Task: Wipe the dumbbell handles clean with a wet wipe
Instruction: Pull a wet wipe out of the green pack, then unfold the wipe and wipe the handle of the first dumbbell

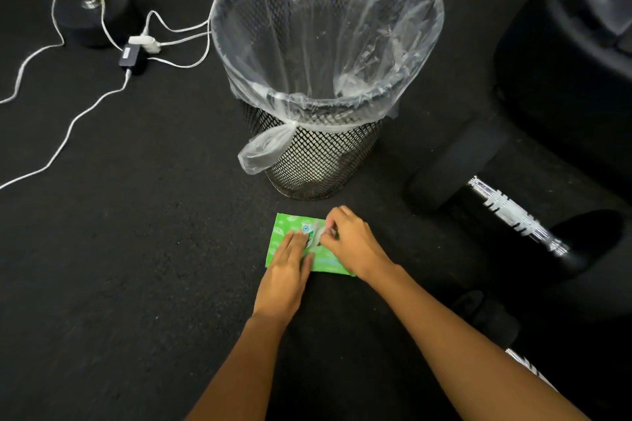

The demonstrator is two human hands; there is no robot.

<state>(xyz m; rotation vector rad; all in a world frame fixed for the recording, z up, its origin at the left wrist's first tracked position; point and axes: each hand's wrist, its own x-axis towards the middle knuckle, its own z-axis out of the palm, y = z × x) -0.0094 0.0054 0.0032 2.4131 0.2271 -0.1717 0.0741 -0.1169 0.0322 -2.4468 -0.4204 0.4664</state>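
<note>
- The green wet-wipe pack (290, 249) lies flat on the black floor, just in front of the mesh bin (318, 154) with its clear liner.
- Our left hand (287, 270) rests palm-down on the pack's near-left part, its grip spread flat, pinning it.
- Our right hand (352, 243) works at the pack's middle, its grip pinching what looks like the resealable flap (316, 234) or the first wipe; blur prevents telling which.
- We judge the pack light, soft and slippery, so it needs holding down while the flap peels.
- A wipe will be limp and damp; we would take it by a corner.
- The dumbbell (513, 212) lies at the floor's right side, heavy and stiff; its bright handle shows between dark ends.
</note>
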